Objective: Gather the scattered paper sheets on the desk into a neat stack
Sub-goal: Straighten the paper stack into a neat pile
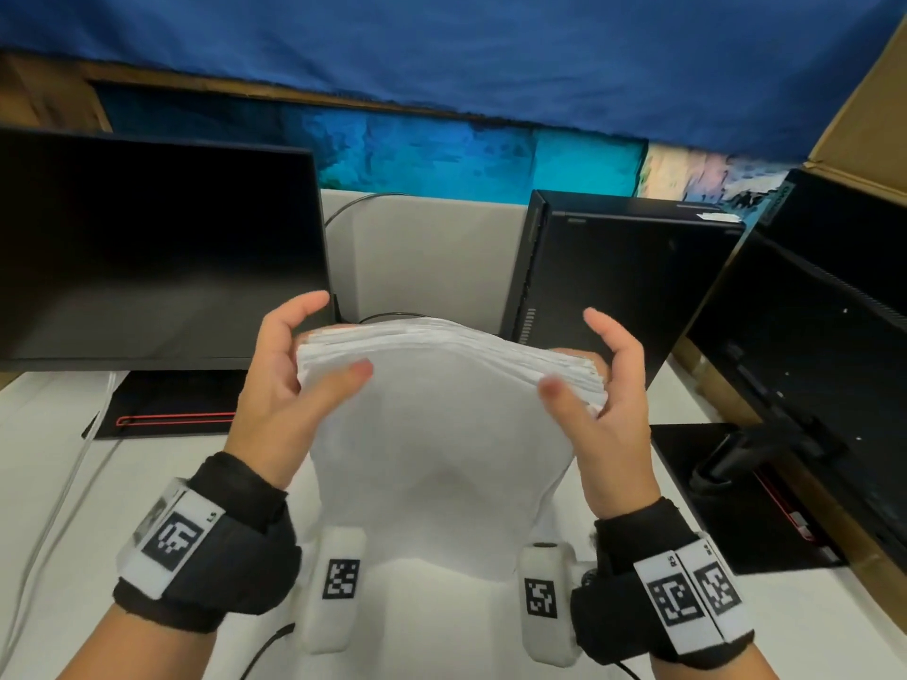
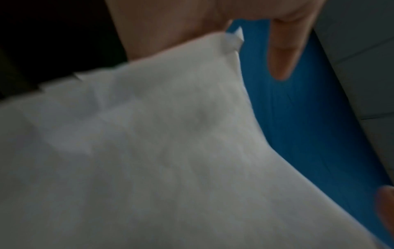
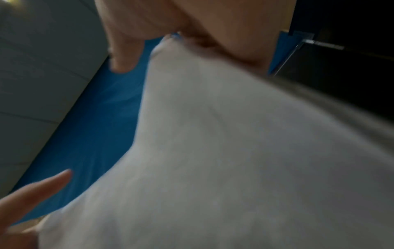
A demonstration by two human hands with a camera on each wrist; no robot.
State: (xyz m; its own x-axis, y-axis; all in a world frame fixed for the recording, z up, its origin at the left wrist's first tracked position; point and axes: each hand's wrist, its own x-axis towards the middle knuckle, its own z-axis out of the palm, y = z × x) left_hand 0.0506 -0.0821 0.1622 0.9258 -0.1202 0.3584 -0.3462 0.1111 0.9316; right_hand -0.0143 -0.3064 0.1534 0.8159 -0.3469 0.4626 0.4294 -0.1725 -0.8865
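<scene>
A thick stack of white paper sheets (image 1: 437,434) stands upright on its lower edge over the white desk (image 1: 59,434), its top edge bowed and slightly fanned. My left hand (image 1: 304,355) grips the stack's upper left side, thumb on the front face and index finger lifted off. My right hand (image 1: 603,385) grips the upper right side the same way. The other fingers are hidden behind the sheets. The left wrist view is blurred, filled by the paper (image 2: 170,151) with one finger (image 2: 281,55) hanging free. In the right wrist view the paper (image 3: 234,151) also fills the frame.
A dark monitor (image 1: 147,247) stands at the left on a black base (image 1: 172,404). A black computer tower (image 1: 613,287) is behind the stack, a second monitor (image 1: 810,360) at the right. A cardboard box (image 1: 864,115) and white cables (image 1: 73,468) flank the desk.
</scene>
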